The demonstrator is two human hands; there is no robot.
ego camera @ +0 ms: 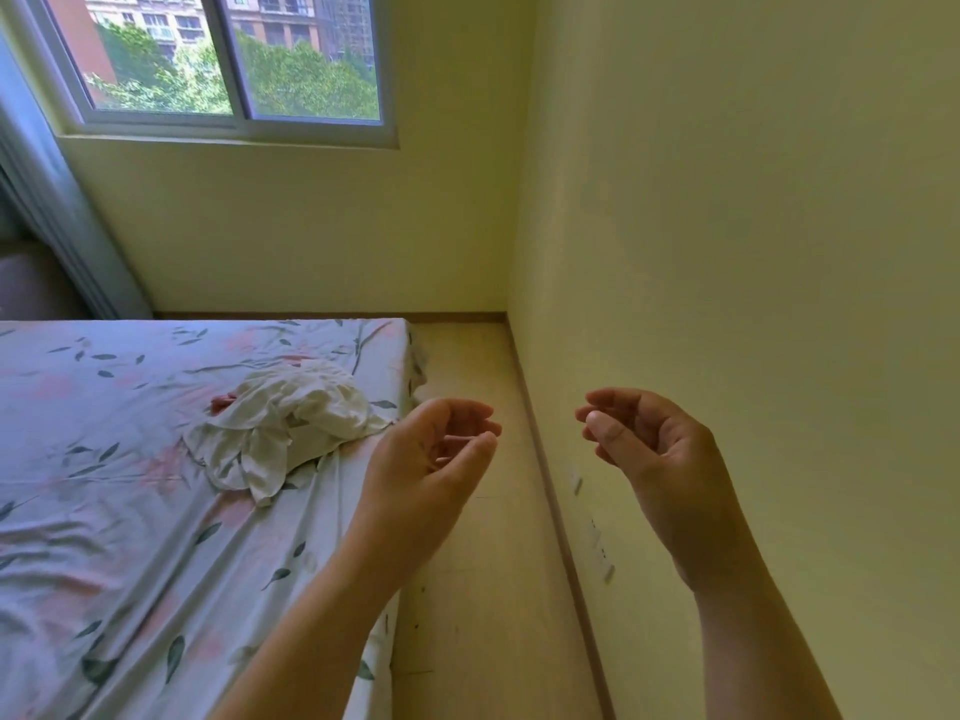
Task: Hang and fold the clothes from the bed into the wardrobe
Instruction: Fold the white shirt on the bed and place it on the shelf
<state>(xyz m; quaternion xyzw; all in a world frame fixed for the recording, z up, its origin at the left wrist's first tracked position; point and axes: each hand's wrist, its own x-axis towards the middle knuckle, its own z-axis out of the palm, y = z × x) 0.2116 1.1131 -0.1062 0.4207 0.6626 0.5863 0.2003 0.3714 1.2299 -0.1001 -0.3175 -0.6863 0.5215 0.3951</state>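
Now, bed [104, 511]: bears our laundry near its right edge.
White garment [291, 428]: crumpled, unfolded, within reach.
Left hand [431, 459]: empty, loosely curled, just beside the garment; we judge it poised to grab.
Right hand [649, 449]: empty, loosely curled, over the floor [467, 563].

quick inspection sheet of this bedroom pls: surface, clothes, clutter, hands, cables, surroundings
surface: bed with a creased leaf-print sheet
job's things: crumpled white garment lying near the bed's right edge; a bit of pink fabric peeks out at its far left side; wardrobe not in view
clutter: nothing seen
hands: left hand and right hand raised, fingers loosely curled, holding nothing, touching no clothes
cables: nothing seen; wall sockets low on the right wall
surroundings: window ahead, curtain at left, floor strip between bed and wall
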